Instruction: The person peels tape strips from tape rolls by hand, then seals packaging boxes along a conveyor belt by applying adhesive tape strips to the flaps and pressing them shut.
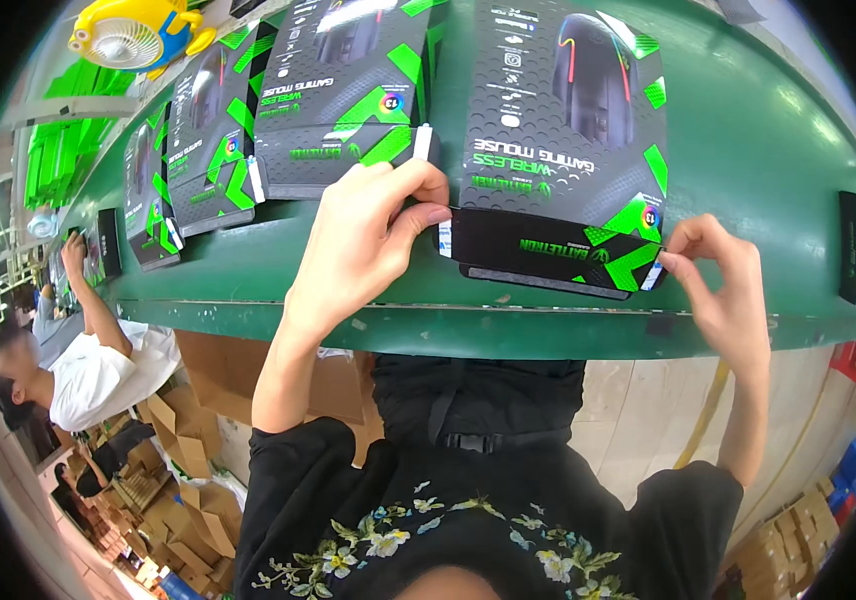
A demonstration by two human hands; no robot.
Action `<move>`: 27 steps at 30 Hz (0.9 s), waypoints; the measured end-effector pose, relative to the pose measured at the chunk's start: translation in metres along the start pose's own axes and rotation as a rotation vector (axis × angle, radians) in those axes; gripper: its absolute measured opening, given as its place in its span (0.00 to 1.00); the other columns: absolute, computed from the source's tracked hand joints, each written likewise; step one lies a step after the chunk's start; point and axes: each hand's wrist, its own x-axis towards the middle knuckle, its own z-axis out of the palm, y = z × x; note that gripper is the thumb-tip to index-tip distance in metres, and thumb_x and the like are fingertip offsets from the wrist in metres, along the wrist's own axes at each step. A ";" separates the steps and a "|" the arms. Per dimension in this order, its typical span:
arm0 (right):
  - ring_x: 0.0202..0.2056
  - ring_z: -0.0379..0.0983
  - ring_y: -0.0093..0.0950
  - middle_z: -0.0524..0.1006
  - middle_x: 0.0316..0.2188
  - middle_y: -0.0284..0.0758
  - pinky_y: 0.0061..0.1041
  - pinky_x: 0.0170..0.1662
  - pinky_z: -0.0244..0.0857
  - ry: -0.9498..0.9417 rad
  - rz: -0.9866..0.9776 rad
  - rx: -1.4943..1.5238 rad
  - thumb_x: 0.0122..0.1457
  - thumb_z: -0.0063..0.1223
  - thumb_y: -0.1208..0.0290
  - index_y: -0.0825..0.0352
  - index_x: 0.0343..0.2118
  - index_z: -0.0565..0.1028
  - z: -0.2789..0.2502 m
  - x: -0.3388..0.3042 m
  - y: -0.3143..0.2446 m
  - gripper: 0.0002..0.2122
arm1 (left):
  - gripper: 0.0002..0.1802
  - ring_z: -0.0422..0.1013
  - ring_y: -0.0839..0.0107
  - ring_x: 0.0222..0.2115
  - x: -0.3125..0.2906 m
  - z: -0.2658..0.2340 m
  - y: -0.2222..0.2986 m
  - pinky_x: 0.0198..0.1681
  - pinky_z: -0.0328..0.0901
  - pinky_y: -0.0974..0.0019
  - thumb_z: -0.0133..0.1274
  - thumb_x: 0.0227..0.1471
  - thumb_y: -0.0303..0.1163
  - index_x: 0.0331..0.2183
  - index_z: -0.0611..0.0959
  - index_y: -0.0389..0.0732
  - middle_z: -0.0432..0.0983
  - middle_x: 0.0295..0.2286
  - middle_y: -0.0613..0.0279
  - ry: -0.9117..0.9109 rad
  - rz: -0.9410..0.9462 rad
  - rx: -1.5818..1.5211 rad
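A black and green mouse box [565, 120] with a picture of a computer mouse lies on the table in front of me, its flap end towards my body. My left hand [368, 235] pinches the left corner of the flap [558, 248] with thumb and forefinger, by a white strip [445, 238]. At the opposite corner my right hand [723, 280] pinches the flap's edge, by another small white strip [654, 275]. Below the printed flap a dark lip sticks out near the table edge. The inside of the box is hidden.
Several like boxes [210, 150] lie to the left on the green table [768, 150]. A dark box [854, 248] stands at the far right, a yellow fan [123, 40] at the far left. A co-worker in a white shirt [113, 375] works further left, near cardboard cartons [188, 430].
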 end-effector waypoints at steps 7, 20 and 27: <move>0.45 0.74 0.42 0.72 0.52 0.47 0.35 0.50 0.66 0.137 -0.062 -0.231 0.45 0.60 0.85 0.71 0.27 0.71 0.017 -0.043 -0.020 0.08 | 0.11 0.67 0.59 0.25 -0.006 0.006 -0.005 0.31 0.60 0.61 0.61 0.43 0.19 0.32 0.79 0.38 0.75 0.24 0.60 0.076 0.196 0.214; 0.49 0.72 0.51 0.69 0.54 0.55 0.39 0.52 0.71 -0.492 -0.589 0.281 0.53 0.53 0.80 0.76 0.44 0.71 0.318 -0.067 -0.098 0.15 | 0.11 0.69 0.57 0.28 -0.004 0.006 0.003 0.34 0.61 0.60 0.58 0.44 0.17 0.32 0.76 0.37 0.75 0.28 0.57 -0.013 0.169 0.285; 0.44 0.76 0.45 0.72 0.50 0.49 0.37 0.46 0.73 -0.571 -0.426 0.297 0.59 0.56 0.70 0.72 0.49 0.72 0.169 -0.057 -0.070 0.17 | 0.15 0.73 0.59 0.34 -0.054 0.003 -0.003 0.39 0.68 0.61 0.55 0.40 0.10 0.32 0.77 0.36 0.73 0.43 0.53 0.151 0.133 0.078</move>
